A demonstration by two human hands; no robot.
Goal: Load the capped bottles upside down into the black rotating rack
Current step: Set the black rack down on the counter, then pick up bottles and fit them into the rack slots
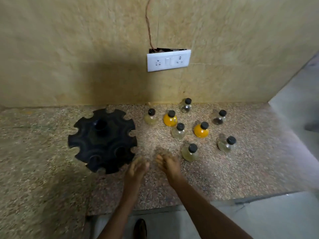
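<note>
A black rotating rack (102, 140) with notched slots around its rim stands on the speckled stone counter (241, 169), left of centre; its slots look empty. Several small round bottles with black caps stand upright to its right: two hold yellow-orange contents (170, 119) (201, 130), the others are clear or pale, the nearest one (189, 152) by my right hand. My left hand (136, 169) hovers just right of the rack's near edge, fingers apart, blurred. My right hand (168, 163) hovers beside it, left of the nearest bottle, holding nothing.
A tiled wall rises right behind the counter, with a white socket plate (168, 60) and loose wires above it. The counter's front edge runs near my forearms, and its right end drops to a grey floor. A dark shoe (140, 229) shows below.
</note>
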